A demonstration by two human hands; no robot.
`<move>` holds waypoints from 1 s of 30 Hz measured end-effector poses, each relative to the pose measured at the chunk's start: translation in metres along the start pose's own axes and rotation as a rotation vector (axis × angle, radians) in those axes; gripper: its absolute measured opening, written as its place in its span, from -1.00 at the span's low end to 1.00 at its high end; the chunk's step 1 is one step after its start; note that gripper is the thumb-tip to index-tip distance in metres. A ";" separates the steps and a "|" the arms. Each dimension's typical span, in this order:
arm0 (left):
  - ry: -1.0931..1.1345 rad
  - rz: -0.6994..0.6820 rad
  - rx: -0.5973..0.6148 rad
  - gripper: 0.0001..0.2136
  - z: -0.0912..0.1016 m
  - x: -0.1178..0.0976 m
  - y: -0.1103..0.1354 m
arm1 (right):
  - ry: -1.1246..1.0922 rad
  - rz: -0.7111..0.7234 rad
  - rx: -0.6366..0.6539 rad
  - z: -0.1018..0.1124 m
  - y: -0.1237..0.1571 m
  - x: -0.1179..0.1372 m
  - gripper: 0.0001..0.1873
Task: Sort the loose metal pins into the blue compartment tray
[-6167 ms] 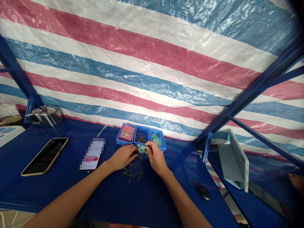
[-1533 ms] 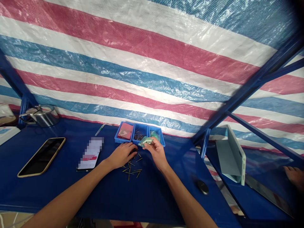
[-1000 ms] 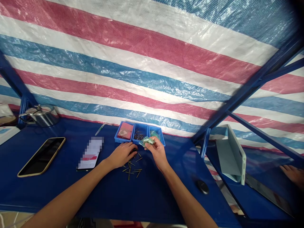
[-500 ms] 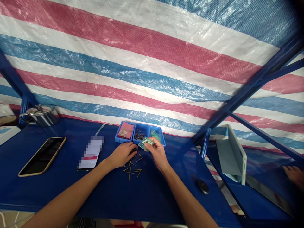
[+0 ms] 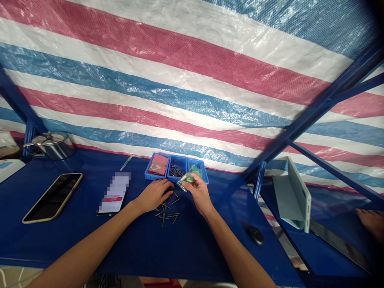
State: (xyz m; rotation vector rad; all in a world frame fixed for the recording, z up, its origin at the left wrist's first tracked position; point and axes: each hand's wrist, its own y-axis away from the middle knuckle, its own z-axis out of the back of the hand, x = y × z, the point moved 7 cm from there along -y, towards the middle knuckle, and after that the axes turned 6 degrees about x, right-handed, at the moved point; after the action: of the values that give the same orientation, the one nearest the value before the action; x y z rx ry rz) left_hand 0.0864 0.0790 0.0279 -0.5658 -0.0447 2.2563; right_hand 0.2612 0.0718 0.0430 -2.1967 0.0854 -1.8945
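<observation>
My right hand [image 5: 199, 193] pinches a small clear plastic bag with green print [image 5: 186, 182], just in front of the blue bins. My left hand [image 5: 154, 196] rests palm down on the table, its thumb and fingers curled together over a dark spot. What lies under those fingertips is mostly hidden. Between the hands, several thin brassy rods, like screws or drill bits [image 5: 163, 212], lie scattered. Behind them stand three joined bins: the left bin [image 5: 147, 176] has a pink packet [image 5: 159, 165], the middle holds dark rods [image 5: 176, 172], the right green-printed bags [image 5: 196, 168].
A phone with a gold edge [image 5: 54, 198], a lit phone [image 5: 114, 196], a pen [image 5: 126, 163] and a steel pot [image 5: 54, 146] are to the left. On the right are a black mouse-like object [image 5: 255, 235], a tablet stand [image 5: 292, 196] and another person's hand [image 5: 370, 220].
The plastic bag has turned and shifted slightly in my right hand's fingers. My left hand stays in nearly the same spot.
</observation>
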 end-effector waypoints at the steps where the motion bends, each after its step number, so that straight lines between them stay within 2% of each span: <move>1: 0.000 0.000 0.001 -0.75 0.000 0.000 0.000 | 0.018 -0.004 0.003 0.000 0.000 0.001 -0.74; 7: 0.005 0.004 0.005 -0.78 0.000 0.000 0.000 | 0.033 -0.040 0.006 -0.001 0.001 0.000 -0.73; 18: -0.005 0.002 0.004 -0.77 -0.001 0.001 0.000 | -0.027 -0.004 0.003 0.001 0.000 -0.003 -0.81; 30: -0.015 -0.004 -0.001 -0.79 -0.001 0.001 0.000 | -0.001 0.019 -0.038 -0.001 -0.001 0.012 -0.87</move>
State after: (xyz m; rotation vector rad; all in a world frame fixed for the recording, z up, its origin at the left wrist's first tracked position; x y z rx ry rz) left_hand 0.0866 0.0795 0.0266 -0.5486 -0.0542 2.2568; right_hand 0.2620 0.0706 0.0549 -2.2127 0.1427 -1.8972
